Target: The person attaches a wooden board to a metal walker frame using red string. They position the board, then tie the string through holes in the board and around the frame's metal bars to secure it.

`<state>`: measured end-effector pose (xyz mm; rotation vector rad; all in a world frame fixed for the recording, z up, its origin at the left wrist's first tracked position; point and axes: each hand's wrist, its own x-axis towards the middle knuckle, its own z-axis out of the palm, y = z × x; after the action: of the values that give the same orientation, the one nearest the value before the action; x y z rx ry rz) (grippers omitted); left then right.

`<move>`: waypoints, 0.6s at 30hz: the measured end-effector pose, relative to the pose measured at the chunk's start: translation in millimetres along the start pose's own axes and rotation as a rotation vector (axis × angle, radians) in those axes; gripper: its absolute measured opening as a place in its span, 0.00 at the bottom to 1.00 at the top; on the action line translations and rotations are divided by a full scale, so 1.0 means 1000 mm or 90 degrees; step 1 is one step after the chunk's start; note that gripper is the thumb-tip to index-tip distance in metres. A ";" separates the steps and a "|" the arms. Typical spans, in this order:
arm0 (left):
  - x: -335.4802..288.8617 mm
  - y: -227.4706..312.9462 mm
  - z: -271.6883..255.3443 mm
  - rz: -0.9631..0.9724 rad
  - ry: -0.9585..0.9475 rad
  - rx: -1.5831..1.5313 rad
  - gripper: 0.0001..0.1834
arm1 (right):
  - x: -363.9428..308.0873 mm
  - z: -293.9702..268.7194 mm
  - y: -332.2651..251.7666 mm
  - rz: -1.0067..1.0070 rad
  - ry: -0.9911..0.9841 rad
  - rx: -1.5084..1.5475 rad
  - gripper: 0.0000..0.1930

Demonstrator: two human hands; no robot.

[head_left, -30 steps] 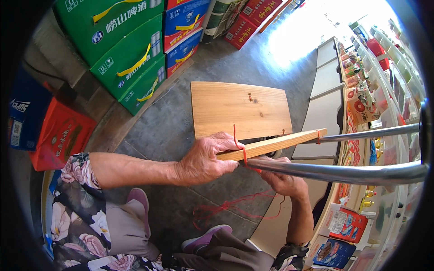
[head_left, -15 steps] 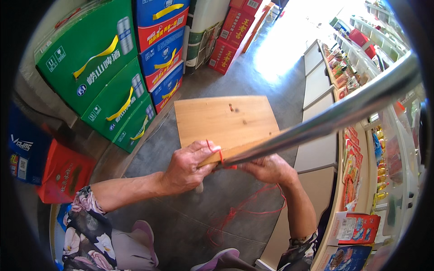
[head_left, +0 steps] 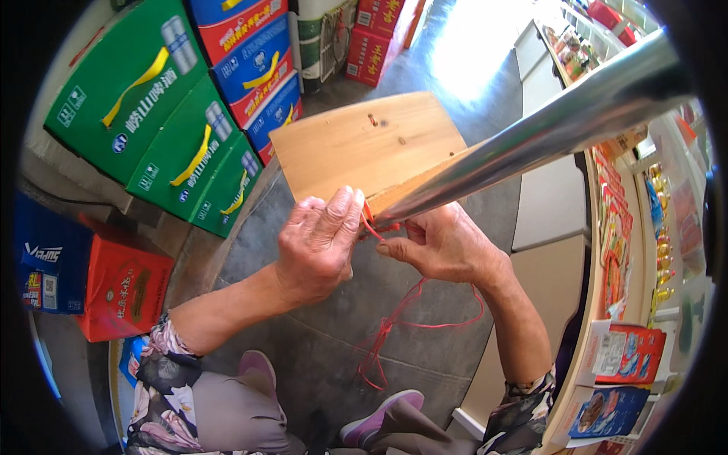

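Note:
A wooden board [head_left: 364,144] with a few dark marks lies tilted in front of me, its near edge against a shiny metal pole [head_left: 546,125] that slants up to the right. Red string [head_left: 370,215] wraps round the board's near end and the pole's lower end. My left hand [head_left: 318,239] pinches the string beside the board's corner. On the other side of the pole, my right hand [head_left: 453,246] has its thumb and bent fingers closed on the string. Loose string hangs below in a tangle [head_left: 385,327]. Some of both hands' fingertips are hidden.
Green cartons [head_left: 121,91] with yellow handles are stacked at left, beside blue-and-red cartons [head_left: 254,72]. A red box [head_left: 125,284] stands nearer. Shelves [head_left: 580,318] with packaged goods run along the right. Grey floor [head_left: 303,364] lies under my feet.
The board, the pole's lower end and both hands sit higher in the view. My left fingers have straightened somewhat against the string, and my right thumb now shows at the string.

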<state>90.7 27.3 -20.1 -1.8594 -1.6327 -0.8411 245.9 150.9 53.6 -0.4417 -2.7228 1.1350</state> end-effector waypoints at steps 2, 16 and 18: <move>-0.002 -0.001 -0.004 0.044 -0.057 0.090 0.22 | -0.004 0.007 0.001 0.048 -0.006 0.004 0.13; 0.019 -0.034 0.006 0.142 -0.166 0.191 0.24 | 0.042 0.024 0.037 -0.179 0.195 -0.267 0.09; 0.028 -0.034 0.008 0.141 -0.190 0.191 0.24 | 0.049 0.007 0.037 -0.256 0.093 -0.475 0.10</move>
<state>60.4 56.5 -5.1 -1.9653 -1.5809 -0.2175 205.8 186.8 23.9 -0.0340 -2.8260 -0.0283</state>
